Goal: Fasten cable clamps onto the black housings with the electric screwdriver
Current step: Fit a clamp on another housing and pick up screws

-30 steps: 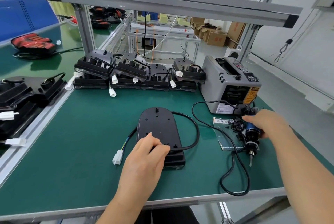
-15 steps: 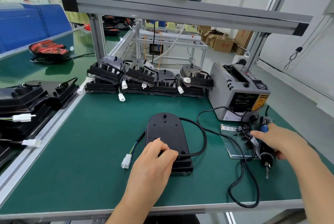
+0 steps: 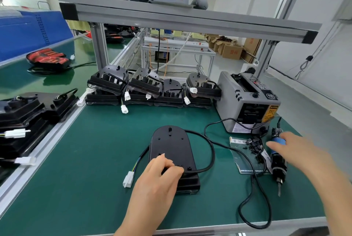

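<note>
The black housing [image 3: 171, 146] lies flat in the middle of the green table mat [image 3: 85, 159], round end away from the person; its black cable [image 3: 211, 152] comes out at the near end, loops round the right side and ends in a white plug [image 3: 128, 178] on the mat just to the left. The left hand [image 3: 160, 180] sits on the near end of the housing; its fingers [image 3: 176, 169] are bent and close together, tips pressed down where the cable comes out; the thumb lies on the top too.

The electric screwdriver [image 3: 278, 167] lies on the mat well to the right, tip pointing at the near edge. The right hand [image 3: 291, 152] is over its blue top part; the hand is blurry, so I cannot tell if the fingers hold the tool or just hang over it. Just beside the tool is a clear bag [image 3: 240, 159] with small black cable clamps [image 3: 254, 146] on it; a second black cord [image 3: 253, 197] runs across the bag and makes a loop near the table edge.

Behind the bag stands a gray box machine [image 3: 245, 98]; a row of more black housings [image 3: 150, 91] is stacked along the back of the mat; still more black housings [image 3: 24, 113] sit on the next table to the left.
</note>
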